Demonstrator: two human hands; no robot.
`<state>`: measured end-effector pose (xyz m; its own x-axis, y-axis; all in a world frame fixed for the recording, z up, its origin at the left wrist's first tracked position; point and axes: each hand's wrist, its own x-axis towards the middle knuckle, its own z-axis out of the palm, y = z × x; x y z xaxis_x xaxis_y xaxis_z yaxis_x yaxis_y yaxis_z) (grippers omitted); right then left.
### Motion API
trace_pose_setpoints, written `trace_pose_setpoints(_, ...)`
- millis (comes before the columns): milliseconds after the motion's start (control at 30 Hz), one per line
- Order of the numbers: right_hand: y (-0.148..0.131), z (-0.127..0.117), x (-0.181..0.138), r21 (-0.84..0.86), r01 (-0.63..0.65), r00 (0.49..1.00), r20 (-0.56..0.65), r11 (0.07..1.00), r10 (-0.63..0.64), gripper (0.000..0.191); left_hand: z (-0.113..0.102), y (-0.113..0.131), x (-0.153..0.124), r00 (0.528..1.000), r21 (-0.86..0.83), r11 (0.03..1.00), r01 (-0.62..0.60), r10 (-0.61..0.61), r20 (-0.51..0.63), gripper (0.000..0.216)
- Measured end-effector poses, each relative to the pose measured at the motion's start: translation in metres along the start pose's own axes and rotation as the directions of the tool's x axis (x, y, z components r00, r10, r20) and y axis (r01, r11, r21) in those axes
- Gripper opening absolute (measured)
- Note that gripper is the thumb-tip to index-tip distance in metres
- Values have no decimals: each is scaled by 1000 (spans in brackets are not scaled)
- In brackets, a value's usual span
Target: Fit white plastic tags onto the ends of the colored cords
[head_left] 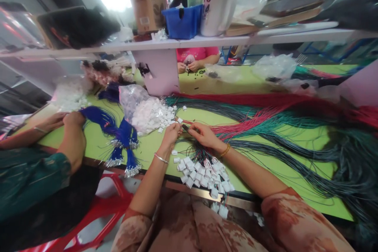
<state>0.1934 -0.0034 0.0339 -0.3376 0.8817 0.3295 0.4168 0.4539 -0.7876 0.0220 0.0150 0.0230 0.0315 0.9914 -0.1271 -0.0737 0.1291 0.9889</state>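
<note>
My left hand [171, 137] is closed in a pinch above the green tabletop; what its fingertips hold is too small to make out. Facing it, my right hand [204, 135] pinches a small dark piece [185, 127], which sits between the two hands. A white connector housing [180, 120] shows just past my left fingertips. Below my hands lies a pile of white connectors [203, 173] joined to thin wires. Loose white housings [152, 114] spill from a clear plastic bag [131, 96] beyond my left hand. Red wires [236, 128] run rightward from behind my right hand.
Green wires [280, 126] and black wires [295, 157] stretch across the right side. Blue wire bundles [126, 132] with metal ends lie left, near a co-worker's hands [73, 120]. A shelf [251, 38] crosses above, carrying a blue bin [183, 23] and a mug [217, 6].
</note>
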Motion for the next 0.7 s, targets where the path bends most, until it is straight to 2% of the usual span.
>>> trace_pose_setpoints(167, 14, 13, -5, -34, 11, 1000, -13, 999, -12, 23, 2, -8, 3, 993, 72, 991, -113, 115, -17, 26)
trace_pose_setpoints(300, 10, 11, -9, -149, 60, 998, 32, 987, -55, 16, 2, -12, 5, 977, 209, 959, -192, 207, -54, 16)
trace_pose_setpoints(400, 2, -2, -3, -240, 48, 986, -144, 970, -84, 19, 3, -7, -3, 938, 383, 869, -313, 346, -18, 13)
trace_pose_setpoints(467, 2, -13, 10, -196, -13, 974, -226, 981, -32, 23, 4, -2, -10, 890, 509, 753, -416, 451, 60, 12)
trace_pose_setpoints(500, 3, -17, 17, -142, -51, 980, -198, 988, 22, 26, 5, 1, -13, 864, 552, 693, -464, 492, 109, 13)
trace_pose_setpoints(567, 9, -19, 34, -11, -148, 989, 13, 989, 148, 33, 7, 4, -18, 815, 593, 596, -541, 547, 193, 14)
trace_pose_setpoints(633, 16, -15, 48, 120, -258, 939, 264, 959, 220, 37, 8, 5, -21, 779, 606, 532, -591, 572, 258, 16)
trace_pose_setpoints(700, 20, -5, 58, 259, -362, 880, 413, 896, 236, 32, 7, 3, -22, 757, 614, 488, -621, 576, 308, 16)
